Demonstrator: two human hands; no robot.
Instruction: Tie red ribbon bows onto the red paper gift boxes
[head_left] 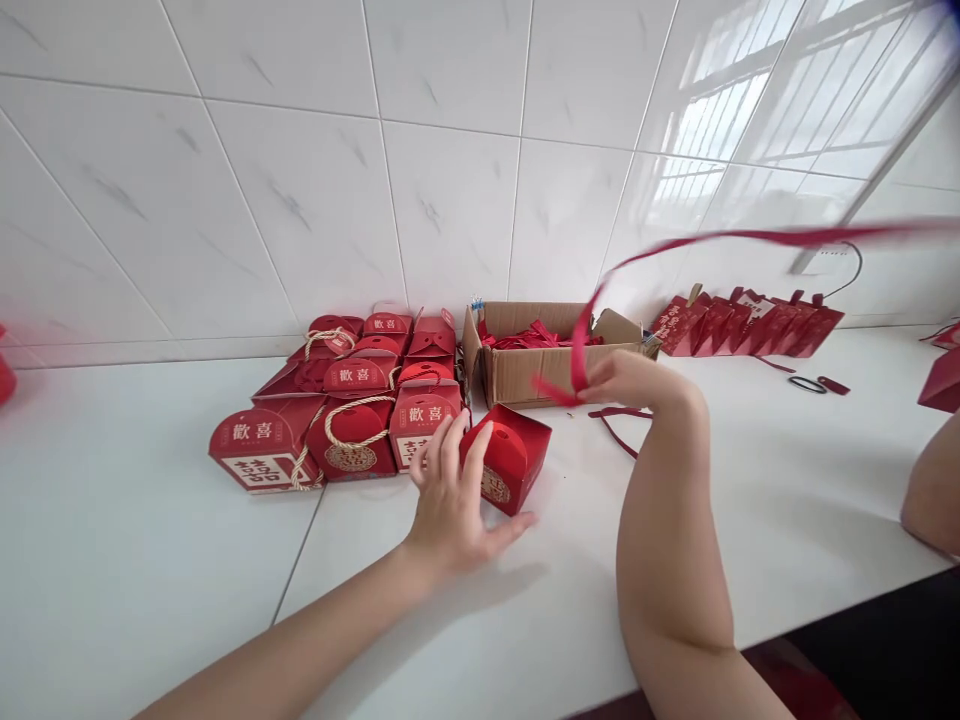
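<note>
A small red gift box [517, 455] with a gold emblem sits at an angle on the white table. My left hand [454, 505] spreads its fingers over the box's near left side, thumb apart; whether the fingertips touch it I cannot tell. Up and to the right, my right hand [626, 385], wrist bent, grips a long red ribbon [581, 340] near one end. The rest of the ribbon sweeps through the air toward the right edge, blurred by motion. Finished-looking red gift boxes [352, 455], some with cream rope handles, stand packed together left of my left hand.
Behind my hands, an open cardboard box [536, 375] holds a heap of red ribbons. A row of red gift bags [750, 325] leans by the tiled wall. A black ring [807, 384] lies in front of them. Another person's arm [934, 490] enters at the right edge.
</note>
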